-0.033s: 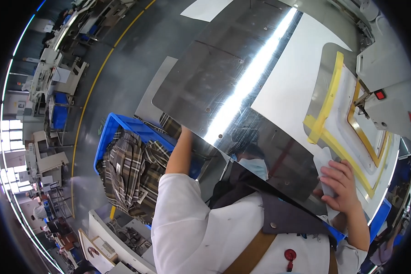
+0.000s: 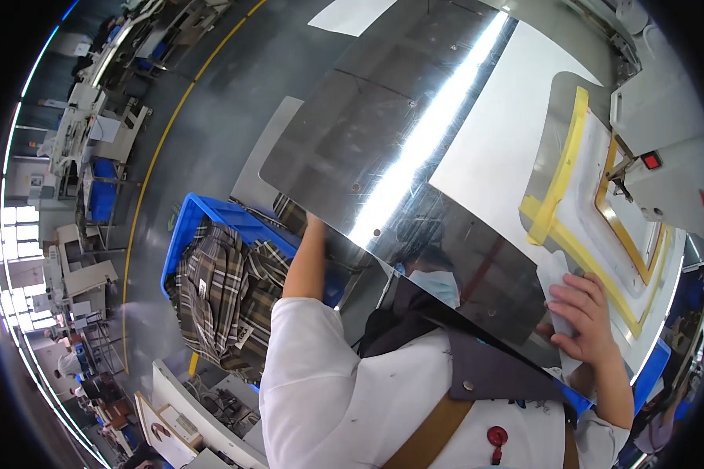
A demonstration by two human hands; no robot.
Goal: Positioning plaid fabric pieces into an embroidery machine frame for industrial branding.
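My right hand (image 2: 583, 316) has its fingers curled over a pale, flat, stiff-looking piece (image 2: 554, 273) at the edge of the shiny metal tabletop (image 2: 328, 148). Under the near left edge of that tabletop my left forearm (image 2: 305, 262) reaches in, by the brown plaid cloth (image 2: 291, 213); the left hand itself is hidden. Left of that arm, a blue crate (image 2: 219, 209) holds plaid garments (image 2: 219, 273), some draped over its side. Beyond the right hand lies a clear template (image 2: 541, 172) edged with yellow tape (image 2: 567, 176).
A white machine head (image 2: 665, 102) with a red button stands over the template at the right. White sheeting (image 2: 501, 117) covers part of the tabletop. A grey panel (image 2: 266, 152) juts out behind the crate. Other workstations (image 2: 94, 148) line the far left, past a yellow floor line (image 2: 164, 141).
My left forearm has shifted very slightly and its edge is blurred. My right hand and the things around it look the same.
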